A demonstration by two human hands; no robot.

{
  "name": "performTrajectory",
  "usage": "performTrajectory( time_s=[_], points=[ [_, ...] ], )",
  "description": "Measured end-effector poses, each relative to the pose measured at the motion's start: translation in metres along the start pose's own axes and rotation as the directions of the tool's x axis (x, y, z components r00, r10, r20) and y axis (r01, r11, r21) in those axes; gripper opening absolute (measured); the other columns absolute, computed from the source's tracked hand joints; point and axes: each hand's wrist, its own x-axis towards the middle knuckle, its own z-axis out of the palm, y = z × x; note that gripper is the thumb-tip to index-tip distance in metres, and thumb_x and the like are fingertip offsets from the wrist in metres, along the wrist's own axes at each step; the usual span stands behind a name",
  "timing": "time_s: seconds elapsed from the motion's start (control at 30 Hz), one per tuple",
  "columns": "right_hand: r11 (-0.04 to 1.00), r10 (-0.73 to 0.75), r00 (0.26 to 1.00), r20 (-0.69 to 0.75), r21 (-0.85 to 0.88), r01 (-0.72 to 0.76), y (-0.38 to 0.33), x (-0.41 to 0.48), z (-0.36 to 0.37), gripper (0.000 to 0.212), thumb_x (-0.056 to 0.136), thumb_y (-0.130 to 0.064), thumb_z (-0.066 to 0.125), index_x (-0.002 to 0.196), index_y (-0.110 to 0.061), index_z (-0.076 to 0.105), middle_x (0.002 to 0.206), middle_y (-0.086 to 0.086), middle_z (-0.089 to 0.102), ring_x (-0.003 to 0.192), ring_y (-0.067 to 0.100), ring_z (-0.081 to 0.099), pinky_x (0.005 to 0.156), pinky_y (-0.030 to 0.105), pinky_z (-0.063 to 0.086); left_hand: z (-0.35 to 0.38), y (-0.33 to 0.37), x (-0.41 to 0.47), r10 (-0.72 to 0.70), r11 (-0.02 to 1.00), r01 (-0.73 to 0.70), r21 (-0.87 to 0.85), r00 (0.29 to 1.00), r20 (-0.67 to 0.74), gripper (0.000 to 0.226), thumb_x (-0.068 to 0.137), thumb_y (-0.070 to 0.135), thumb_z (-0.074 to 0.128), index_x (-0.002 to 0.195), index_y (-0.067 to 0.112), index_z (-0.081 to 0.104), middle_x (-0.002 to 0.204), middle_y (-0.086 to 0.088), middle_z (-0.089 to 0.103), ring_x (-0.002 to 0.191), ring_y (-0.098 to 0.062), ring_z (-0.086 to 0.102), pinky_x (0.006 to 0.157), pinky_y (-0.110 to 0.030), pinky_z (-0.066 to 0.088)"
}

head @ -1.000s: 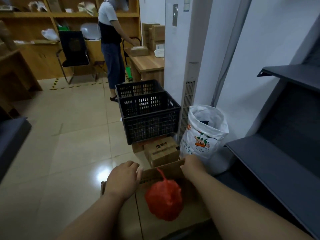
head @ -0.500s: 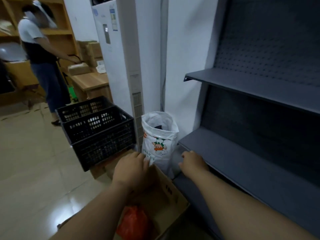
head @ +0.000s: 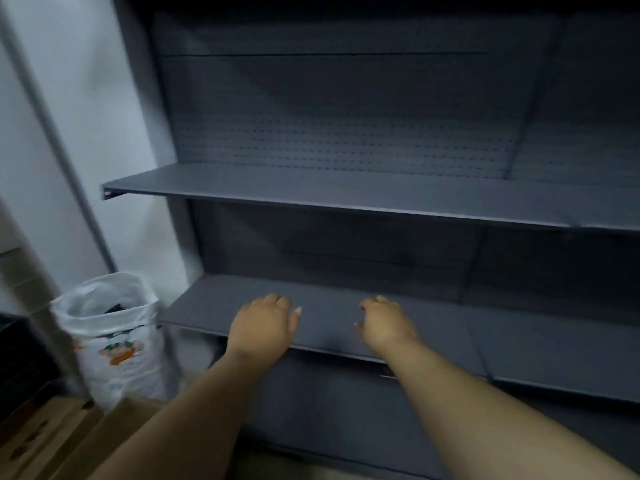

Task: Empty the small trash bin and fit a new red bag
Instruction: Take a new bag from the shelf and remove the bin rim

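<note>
Left hand (head: 261,327) and right hand (head: 386,323) over lower shelf (head: 325,320) front edge — both grips loosely curled, empty, white sack (head: 114,341) beside shelf's left end.

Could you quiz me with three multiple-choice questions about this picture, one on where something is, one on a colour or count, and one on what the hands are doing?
1. Where does the white printed bag stand?
A. On the floor, left of the shelving
B. On the upper shelf
C. Between the two hands

2. What colour are the shelves?
A. Bright red
B. Dark grey
C. Yellow

3. What are the left hand and right hand holding?
A. A red bag
B. A black crate
C. Nothing; both are empty over the lower shelf

Answers:
1. A: the bag sits low at the left, beside the shelf unit's end.
2. B: both boards and the pegboard back look dark grey.
3. C: the fingers are loosely curled with nothing between them.
</note>
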Motion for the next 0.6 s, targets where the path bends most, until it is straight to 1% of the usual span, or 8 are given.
performTrajectory(
  time_s=[0.07, 0.2, 0.27, 0.37, 0.47, 0.5, 0.57, 0.6],
  points=[
    [0.995, 0.103, 0.994, -0.033, 0.008, -0.103, 0.062, -0.017, -0.021, 0.046, 0.094, -0.018, 0.048, 0.139, -0.013, 0.042, 0.143, 0.008, 0.041, 0.131, 0.027, 0.039, 0.104, 0.033, 0.037, 0.010, 0.061, 0.013, 0.095, 0.995, -0.095, -0.033, 0.995, -0.008, 0.049, 0.093, 0.043, 0.028, 0.102, 0.009, 0.062, 0.102, -0.012, 0.065, 0.092, -0.033, 0.060, 0.075, -0.039, 0.048],
    [0.956, 0.295, 0.948, -0.117, 0.026, -0.294, 0.181, -0.066, -0.067, 0.044, 0.094, -0.016, 0.047, 0.137, -0.011, 0.044, 0.140, 0.009, 0.044, 0.129, 0.028, 0.040, 0.102, 0.035, 0.039, 0.023, 0.191, 0.032, 0.284, 0.950, -0.283, -0.132, 0.959, -0.012, 0.072, 0.081, 0.050, 0.011, 0.102, 0.008, 0.064, 0.101, -0.013, 0.067, 0.091, -0.034, 0.062, 0.075, -0.039, 0.051],
    [0.921, 0.389, 0.909, -0.148, 0.035, -0.388, 0.236, -0.094, -0.087, 0.045, 0.095, -0.017, 0.046, 0.140, -0.011, 0.041, 0.142, 0.009, 0.041, 0.130, 0.028, 0.039, 0.102, 0.037, 0.040, 0.028, 0.255, 0.036, 0.371, 0.913, -0.369, -0.174, 0.928, -0.020, 0.071, 0.083, 0.051, 0.010, 0.110, 0.010, 0.061, 0.110, -0.011, 0.065, 0.098, -0.031, 0.060, 0.081, -0.038, 0.050],
    [0.848, 0.528, 0.831, -0.176, 0.070, -0.525, 0.309, -0.140, -0.110, 0.045, 0.096, -0.019, 0.046, 0.140, -0.012, 0.041, 0.142, 0.009, 0.042, 0.128, 0.028, 0.040, 0.100, 0.037, 0.042, 0.034, 0.346, 0.036, 0.493, 0.845, -0.488, -0.219, 0.869, -0.036, 0.066, 0.084, 0.049, 0.014, 0.116, 0.012, 0.058, 0.117, -0.008, 0.062, 0.104, -0.029, 0.057, 0.087, -0.038, 0.047],
    [0.767, 0.641, 0.741, -0.198, 0.125, -0.630, 0.369, -0.187, -0.127, 0.043, 0.095, -0.022, 0.048, 0.137, -0.012, 0.043, 0.139, 0.010, 0.043, 0.128, 0.030, 0.040, 0.099, 0.038, 0.041, 0.040, 0.431, 0.028, 0.615, 0.755, -0.606, -0.252, 0.787, -0.048, 0.080, 0.076, 0.054, 0.003, 0.112, 0.012, 0.060, 0.114, -0.009, 0.064, 0.103, -0.030, 0.058, 0.086, -0.038, 0.047],
    [0.738, 0.674, 0.709, -0.206, 0.146, -0.659, 0.386, -0.203, -0.131, 0.043, 0.095, -0.024, 0.049, 0.136, -0.011, 0.045, 0.138, 0.010, 0.044, 0.127, 0.030, 0.040, 0.099, 0.038, 0.040, 0.042, 0.458, 0.024, 0.652, 0.722, -0.640, -0.264, 0.756, -0.051, 0.081, 0.074, 0.054, 0.002, 0.110, 0.012, 0.061, 0.113, -0.009, 0.064, 0.103, -0.030, 0.058, 0.086, -0.037, 0.046],
    [0.675, 0.737, 0.636, -0.228, 0.194, -0.712, 0.419, -0.233, -0.136, 0.042, 0.093, -0.026, 0.050, 0.132, -0.011, 0.047, 0.134, 0.011, 0.046, 0.126, 0.031, 0.041, 0.098, 0.038, 0.041, 0.046, 0.509, 0.016, 0.717, 0.659, -0.695, -0.286, 0.696, -0.041, 0.076, 0.077, 0.053, 0.005, 0.110, 0.013, 0.060, 0.114, -0.008, 0.064, 0.104, -0.030, 0.057, 0.087, -0.036, 0.045],
    [0.640, 0.767, 0.596, -0.238, 0.218, -0.737, 0.435, -0.247, -0.138, 0.041, 0.093, -0.024, 0.050, 0.131, -0.011, 0.048, 0.133, 0.011, 0.046, 0.126, 0.031, 0.041, 0.098, 0.038, 0.041, 0.048, 0.533, 0.011, 0.744, 0.631, -0.718, -0.293, 0.667, -0.032, 0.069, 0.082, 0.052, 0.010, 0.112, 0.013, 0.059, 0.115, -0.007, 0.063, 0.106, -0.029, 0.056, 0.088, -0.036, 0.044]
  ],
)
